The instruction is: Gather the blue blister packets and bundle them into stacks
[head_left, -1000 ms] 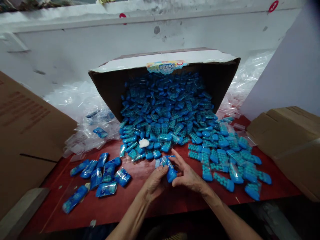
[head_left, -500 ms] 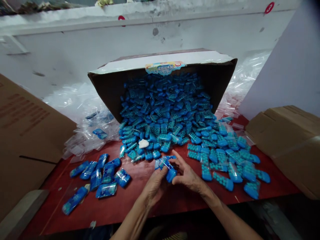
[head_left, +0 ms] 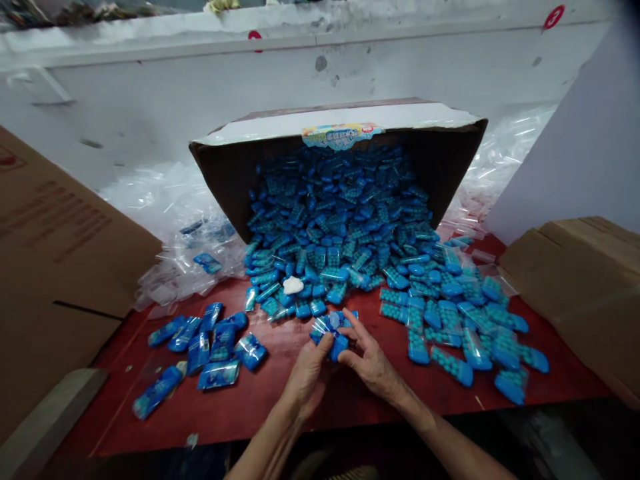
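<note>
In front of me, my left hand (head_left: 313,369) is closed, its thumb pressing on a blue printed packet (head_left: 330,327). My right hand (head_left: 371,360) meets the packet from the right, index finger and thumb curled against it. It looks like several blue pieces overlap in this grip, but I cannot make out how many. Beyond them spreads a heap of small clear candy boxes with blue caps and teal balls (head_left: 325,247). Several more candy boxes (head_left: 453,365) lie loose at the right. On the left rests a group of blue printed packets (head_left: 219,375).
A tipped carton (head_left: 220,183) opens towards me on the red table (head_left: 280,420). Clear plastic pieces (head_left: 165,273) pile up beside it. Brown cartons stand at the left (head_left: 60,267) and right (head_left: 575,280). A white lump (head_left: 293,285) lies on the heap.
The whole view has shifted slightly, so the scene sits further right. Both hands stay on the blue packet, with the fingers moved a little against it.
</note>
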`<state>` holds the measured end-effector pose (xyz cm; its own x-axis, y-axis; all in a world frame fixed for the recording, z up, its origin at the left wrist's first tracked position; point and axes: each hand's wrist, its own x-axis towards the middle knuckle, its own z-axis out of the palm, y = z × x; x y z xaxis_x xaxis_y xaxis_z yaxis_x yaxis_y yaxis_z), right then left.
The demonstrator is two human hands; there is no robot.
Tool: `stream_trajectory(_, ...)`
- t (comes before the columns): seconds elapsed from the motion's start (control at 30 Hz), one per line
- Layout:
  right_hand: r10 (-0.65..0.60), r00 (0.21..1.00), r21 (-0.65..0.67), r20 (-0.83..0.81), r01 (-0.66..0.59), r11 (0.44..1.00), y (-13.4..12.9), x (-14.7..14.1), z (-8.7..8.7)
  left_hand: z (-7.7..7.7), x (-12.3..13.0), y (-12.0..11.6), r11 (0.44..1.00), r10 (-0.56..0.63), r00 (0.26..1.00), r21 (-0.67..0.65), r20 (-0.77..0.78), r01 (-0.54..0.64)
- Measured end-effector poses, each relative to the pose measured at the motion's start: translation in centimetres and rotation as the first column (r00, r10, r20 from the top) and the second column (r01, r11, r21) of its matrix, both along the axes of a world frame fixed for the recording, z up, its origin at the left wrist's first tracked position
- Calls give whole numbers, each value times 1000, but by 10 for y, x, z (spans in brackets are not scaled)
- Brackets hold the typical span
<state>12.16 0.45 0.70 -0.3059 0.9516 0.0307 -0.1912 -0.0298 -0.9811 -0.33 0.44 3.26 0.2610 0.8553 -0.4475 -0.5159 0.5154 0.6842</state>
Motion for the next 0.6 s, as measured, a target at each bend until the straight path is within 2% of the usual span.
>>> stream_trajectory(0.1,103,993,-2,65,-103,995,5,1,-1,4,-14,-2,999,35,999,-37,-20,-36)
stream_trajectory(0.17,96,974,32,204,-105,994,12,6,0,7,-35,-1,983,174,983,-54,-56,-177)
stream_trajectory(0.23,-34,921,143,389,-24,989,23,12,0,11,-65,3,920,389,919,-24,-64,-391)
stream_trajectory(0.3,-193,826,289,529,38,956,35,17,-1,16,-94,7,844,536,844,-7,-7,-537)
stream_trajectory(0.33,-248,780,346,574,43,937,42,19,-2,18,-106,9,792,610,793,-31,-9,-610)
stream_trajectory(0.37,-289,738,388,610,40,921,48,20,-4,19,-115,11,767,638,770,-69,-24,-638)
stream_trajectory(0.43,-350,656,442,669,27,896,59,20,-7,21,-120,14,751,645,760,-121,-80,-650)
stream_trajectory(0.47,-372,615,460,695,18,888,64,18,-7,20,-117,15,768,617,780,-132,-106,-626)
stream_trajectory(0.6,-431,406,478,806,-15,878,79,0,-6,4,-78,22,903,401,902,-94,-158,-418)
